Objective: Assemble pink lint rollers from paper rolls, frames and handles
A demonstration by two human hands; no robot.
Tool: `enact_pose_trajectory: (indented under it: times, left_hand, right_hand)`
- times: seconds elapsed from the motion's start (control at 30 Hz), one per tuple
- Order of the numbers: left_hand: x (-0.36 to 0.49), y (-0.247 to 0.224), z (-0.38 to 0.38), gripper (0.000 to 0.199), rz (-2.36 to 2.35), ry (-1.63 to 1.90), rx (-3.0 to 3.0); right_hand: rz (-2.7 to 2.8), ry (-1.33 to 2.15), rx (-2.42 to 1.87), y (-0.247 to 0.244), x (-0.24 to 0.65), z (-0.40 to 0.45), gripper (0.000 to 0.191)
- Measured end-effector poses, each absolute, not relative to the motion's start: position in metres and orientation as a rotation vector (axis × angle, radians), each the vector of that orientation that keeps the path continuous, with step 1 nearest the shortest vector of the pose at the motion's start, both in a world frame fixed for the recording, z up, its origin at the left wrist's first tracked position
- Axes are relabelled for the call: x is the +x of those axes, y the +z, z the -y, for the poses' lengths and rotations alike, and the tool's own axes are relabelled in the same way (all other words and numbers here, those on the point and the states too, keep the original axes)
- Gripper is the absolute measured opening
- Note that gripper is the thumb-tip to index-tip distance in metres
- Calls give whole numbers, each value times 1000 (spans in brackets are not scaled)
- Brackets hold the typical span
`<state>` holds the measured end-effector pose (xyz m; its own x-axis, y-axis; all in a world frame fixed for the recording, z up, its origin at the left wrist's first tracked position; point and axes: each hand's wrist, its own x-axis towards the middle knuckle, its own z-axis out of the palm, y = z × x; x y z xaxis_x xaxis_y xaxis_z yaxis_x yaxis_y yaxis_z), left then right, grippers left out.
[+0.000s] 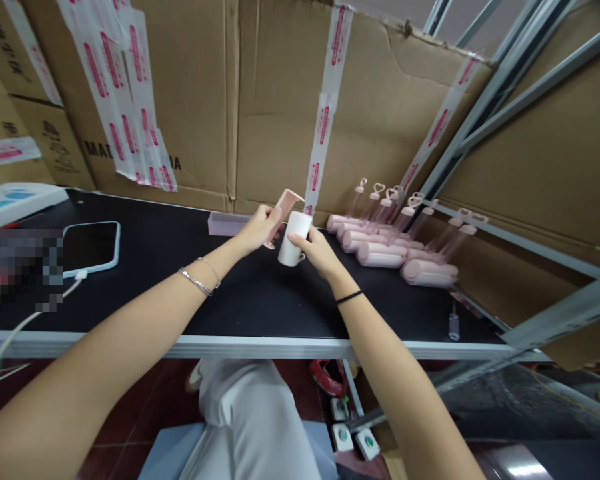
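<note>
My left hand (260, 229) is closed around a pink, trough-shaped plastic part (283, 208), which tilts up to the right. Just beside it, my right hand (319, 249) grips a white cylinder (295, 239), its fingers wrapped round the far side and the thumb on the front. The two held pieces are close together above the black table (270, 300); whether they touch is hard to tell. Behind my left hand lies a pale purple tray-like piece (225, 224).
Several pink cylinders with clear tubes and heart-shaped tops (383, 255) lie at the right. A small clear-bodied needle tool (454, 325) is near the front right edge. A phone (91, 247) with a cable lies left. Cardboard (275, 100) stands behind; metal shelf bars rise at right.
</note>
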<state>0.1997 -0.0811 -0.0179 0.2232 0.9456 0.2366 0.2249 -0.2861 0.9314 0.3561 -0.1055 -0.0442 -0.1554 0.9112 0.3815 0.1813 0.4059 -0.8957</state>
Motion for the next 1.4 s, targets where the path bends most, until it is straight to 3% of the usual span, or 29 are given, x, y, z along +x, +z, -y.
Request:
enact_pose_trajectory:
  times: [0.47, 0.67, 0.87, 1.07, 1.4]
  left_hand:
    - [204, -29, 88, 39, -892, 984, 2030]
    - [209, -30, 95, 39, -894, 993, 2052]
    - [225, -29, 105, 40, -912, 1008, 1676]
    - [239, -33, 119, 65, -842, 722, 1081]
    - [267, -44, 132, 41, -623, 1109, 880]
  right_hand:
    - [1527, 638, -831, -43, 362, 102, 54]
    - [1537, 289, -841, -39, 363, 108, 74]
    - [1489, 183, -845, -35, 367, 108, 53]
    - [1360, 162, -925, -32, 373, 106, 46]
    - [1241, 157, -890, -27, 370, 105, 37]
